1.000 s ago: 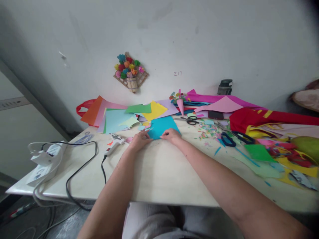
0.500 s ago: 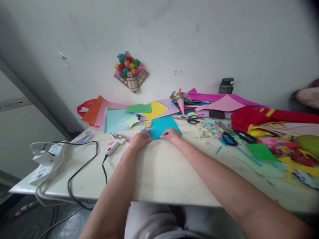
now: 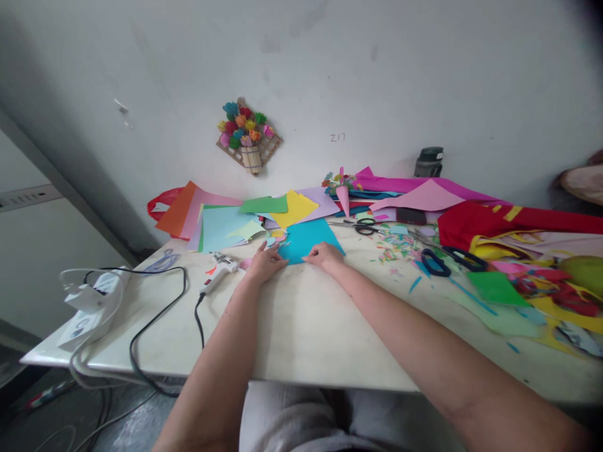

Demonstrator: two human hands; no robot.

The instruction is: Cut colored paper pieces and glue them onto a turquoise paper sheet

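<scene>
A sheet of blue paper (image 3: 308,242) lies flat on the table in front of me. My right hand (image 3: 323,253) has its fingers curled and pinches the near edge of the sheet towards its right side. At the near left corner rests my left hand (image 3: 266,263), its thumb touching the paper and its other fingers lifted and spread apart. Just left of it lies a white hot glue gun (image 3: 219,273) with a black cord. Small round paper pieces (image 3: 277,236) sit beyond the left fingertips.
Coloured paper sheets (image 3: 223,227) are piled along the wall. Black-handled scissors (image 3: 365,226) lie behind the blue sheet; larger scissors (image 3: 436,262) are among paper scraps (image 3: 400,245) at right. A power strip (image 3: 94,307) with cables occupies the left end.
The fingers of my left hand have lifted and spread, while its thumb stays by the paper's corner. My right hand and the blue paper look unchanged.
</scene>
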